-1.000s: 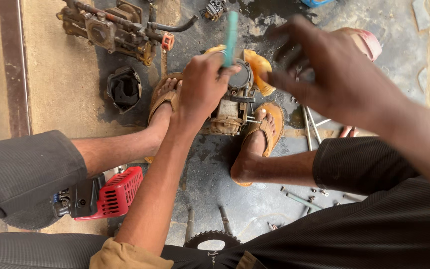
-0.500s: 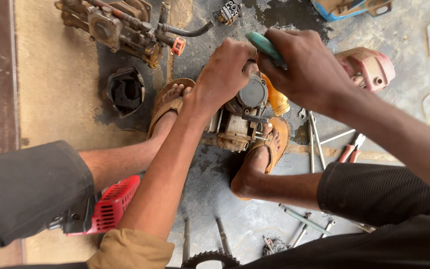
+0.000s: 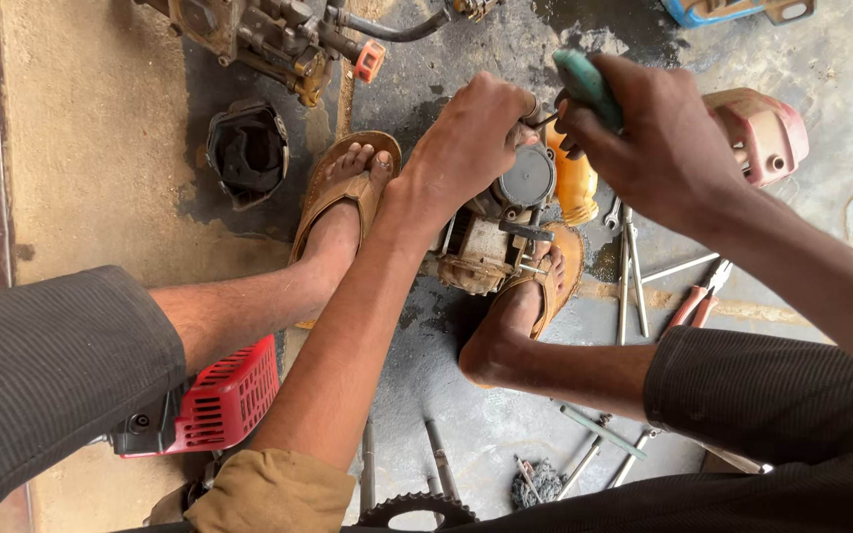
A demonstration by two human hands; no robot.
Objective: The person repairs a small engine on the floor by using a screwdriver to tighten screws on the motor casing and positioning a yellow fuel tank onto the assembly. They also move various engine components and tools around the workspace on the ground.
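A small dirty engine [image 3: 491,232] sits on the floor between my two sandalled feet. My left hand [image 3: 471,148] rests on its top, fingers pinched near the shaft of a tool. My right hand [image 3: 659,138] grips a screwdriver with a teal handle [image 3: 586,87], whose thin shaft points down toward the engine's round dark cover [image 3: 528,178]. A yellow part [image 3: 575,188] lies just behind the engine.
A red plastic cover [image 3: 224,400] lies by my left knee. A black cylinder part [image 3: 247,150] and a larger engine block [image 3: 269,35] sit at the upper left. Wrenches [image 3: 629,266], red-handled pliers [image 3: 698,296], a pink housing [image 3: 767,133], rods and a sprocket [image 3: 417,511] lie around.
My right hand came down from open above the engine to gripping the teal screwdriver. The left hand, which held the tool upright, now steadies it at the engine top.
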